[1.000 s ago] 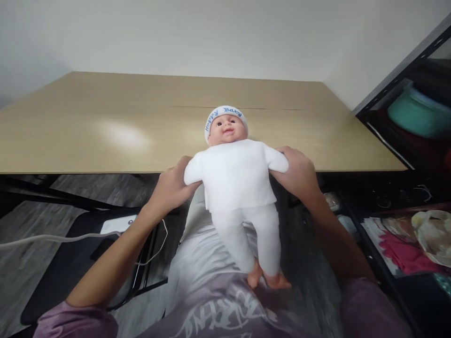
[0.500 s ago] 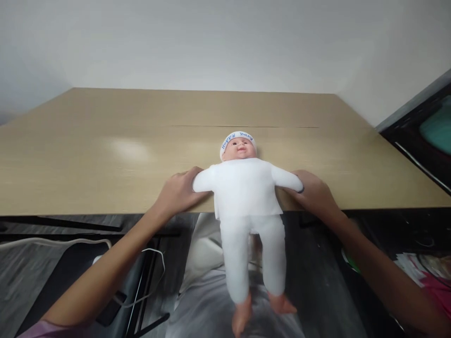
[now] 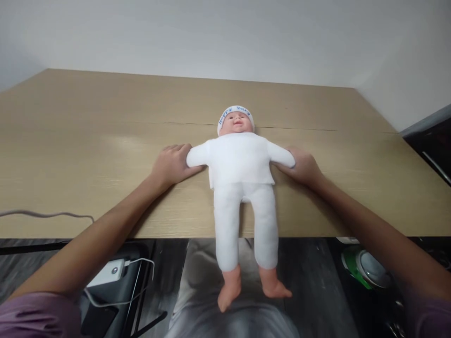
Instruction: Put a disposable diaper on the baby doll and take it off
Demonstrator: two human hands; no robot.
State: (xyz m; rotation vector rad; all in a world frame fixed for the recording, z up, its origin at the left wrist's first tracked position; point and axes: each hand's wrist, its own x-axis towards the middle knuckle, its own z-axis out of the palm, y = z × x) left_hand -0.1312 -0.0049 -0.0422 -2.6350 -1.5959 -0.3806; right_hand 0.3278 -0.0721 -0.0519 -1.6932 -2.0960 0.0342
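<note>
Okay, doll (image 3: 241, 159) is face up over the near part of the desk (image 3: 105, 188), head toward the wall (image 3: 211, 42), cap (image 3: 225, 114) on. Top and trousers are both on; feet are bare. Progress, best guess: the placing is mostly done, head and trunk being well over the desk; what's left is the lower legs, sticking out past the front edge, and the grip, not yet let go. Can't tell if its back fully touches the wood.

Hands: left hand (image 3: 172, 163) is curled around one sleeve end, thumb along the underside; right hand (image 3: 303, 165) is wrapped around the other sleeve end, its fingers partly hidden. Neither is spread; both arms of the doll are held out sideways. Cable (image 3: 45, 215) lies on the desk, left side, apart from the doll.
</note>
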